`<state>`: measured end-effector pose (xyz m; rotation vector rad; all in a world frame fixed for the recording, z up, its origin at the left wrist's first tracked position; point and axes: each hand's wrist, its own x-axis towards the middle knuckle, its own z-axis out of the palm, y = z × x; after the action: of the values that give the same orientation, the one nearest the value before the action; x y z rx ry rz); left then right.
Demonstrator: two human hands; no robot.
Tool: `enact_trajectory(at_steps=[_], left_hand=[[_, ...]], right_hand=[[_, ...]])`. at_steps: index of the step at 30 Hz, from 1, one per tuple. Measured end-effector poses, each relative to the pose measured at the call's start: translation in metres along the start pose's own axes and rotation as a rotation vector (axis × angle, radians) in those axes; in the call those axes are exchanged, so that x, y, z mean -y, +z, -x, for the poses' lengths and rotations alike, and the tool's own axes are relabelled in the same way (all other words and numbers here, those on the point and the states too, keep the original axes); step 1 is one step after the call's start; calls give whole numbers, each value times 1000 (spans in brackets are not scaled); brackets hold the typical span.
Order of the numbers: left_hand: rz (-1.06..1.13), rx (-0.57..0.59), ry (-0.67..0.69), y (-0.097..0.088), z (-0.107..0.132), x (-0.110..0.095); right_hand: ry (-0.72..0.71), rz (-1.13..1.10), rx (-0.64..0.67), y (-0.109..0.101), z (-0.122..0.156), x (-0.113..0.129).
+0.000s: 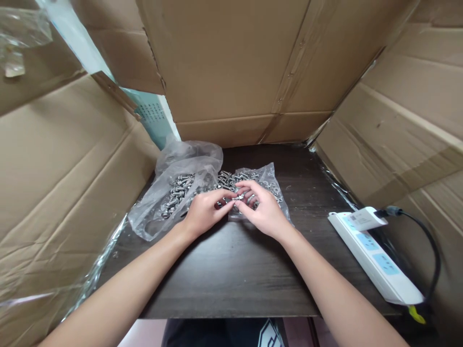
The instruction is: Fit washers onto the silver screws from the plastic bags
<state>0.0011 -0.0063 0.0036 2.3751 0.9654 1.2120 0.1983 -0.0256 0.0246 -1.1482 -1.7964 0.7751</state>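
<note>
No legible text. Dense character lines on teal sheet (150, 112), far left; tiny print on white adapter (365, 219), right; cut-off white emblem (270, 334) on dark clothing (213, 333), near.

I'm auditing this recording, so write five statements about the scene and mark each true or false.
1. The left hand and right hand meet at a small metal piece. True.
2. Metal fasteners lie in the plastic bag on the tabletop. True.
3. The tabletop is white. False: it is dark.
4. A white adapter sits on the power strip. True.
5. The power strip lies to the person's left. False: it lies to the right.
</note>
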Motion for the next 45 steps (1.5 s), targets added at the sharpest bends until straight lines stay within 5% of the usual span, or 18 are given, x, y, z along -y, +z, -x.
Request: enact_trajectory(at_steps=[45], left_hand=[[11, 9, 6, -1, 0, -1]], right_hand=[[-10, 9, 48, -3, 2, 5]])
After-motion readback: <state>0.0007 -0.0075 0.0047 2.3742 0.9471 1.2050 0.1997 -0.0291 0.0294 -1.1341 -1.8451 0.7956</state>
